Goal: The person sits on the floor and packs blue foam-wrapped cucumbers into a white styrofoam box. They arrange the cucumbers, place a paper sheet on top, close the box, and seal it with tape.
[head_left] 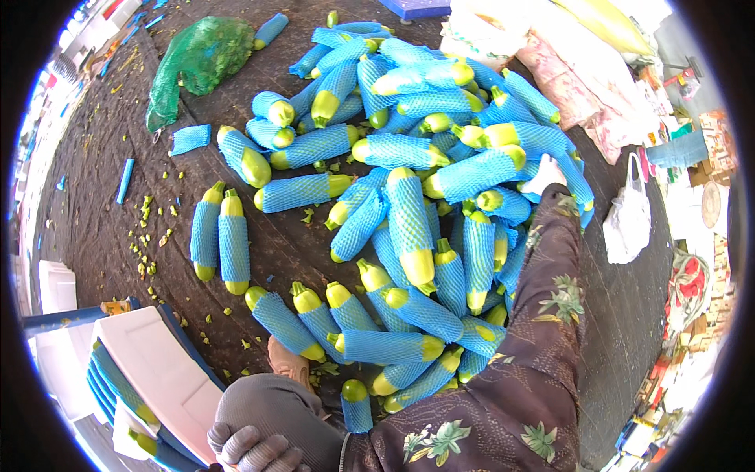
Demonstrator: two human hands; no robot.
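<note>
A large heap of light-green zucchini (411, 233) in blue foam net sleeves lies on the dark ground sheet before me. My right hand (545, 175), looking pale in the bright light, reaches to the heap's right side. It touches the sleeved zucchini there; its grip is hidden. My left hand (256, 449), in a grey glove, rests with bent fingers by my grey-clad knee (265, 401) at the bottom edge. Its palm is out of sight. Close to that knee is a single sleeved zucchini (355, 407), seen end-on.
A white foam box (156, 377) holding sleeved zucchini stands at lower left. At upper left lie a green mesh bag (209, 56) and a loose blue sleeve (190, 139). A white plastic bag (628, 221) and pink-patterned cloth (560, 82) lie right. Trimmings (144, 236) litter the sheet.
</note>
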